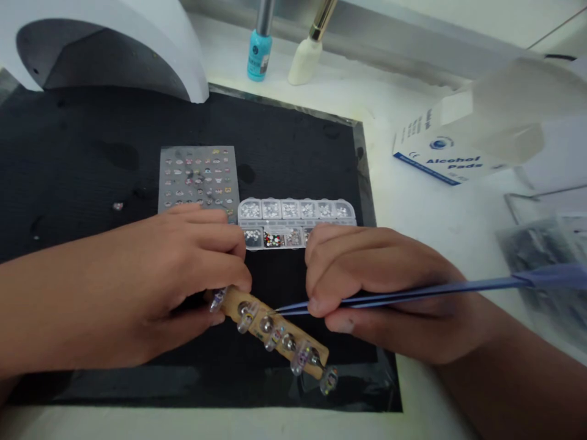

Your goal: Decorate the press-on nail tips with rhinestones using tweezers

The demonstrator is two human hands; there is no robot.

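Observation:
Pinched at its left end by my left hand (188,263) is a short wooden nail stand (299,333), tilted down to the right. Round metal studs line the stand, and several clear decorated nail tips (300,358) sit along it. My right hand (380,263) is closed around blue tweezers (413,296). The tweezers' points reach the stand's upper edge near its middle; whether anything is between them is too small to tell. Just beyond both hands lies a clear compartment box (296,222) of rhinestones, its lower right partly hidden by my right hand. Left of it is a sticker sheet (197,177).
A black mat (293,146) covers the work surface. A white arched lamp (174,49) stands at the back left. A turquoise bottle (259,58) and a cream bottle (305,61) stand behind the mat. On the right are an alcohol pads box (449,153) and a plastic packet (536,263).

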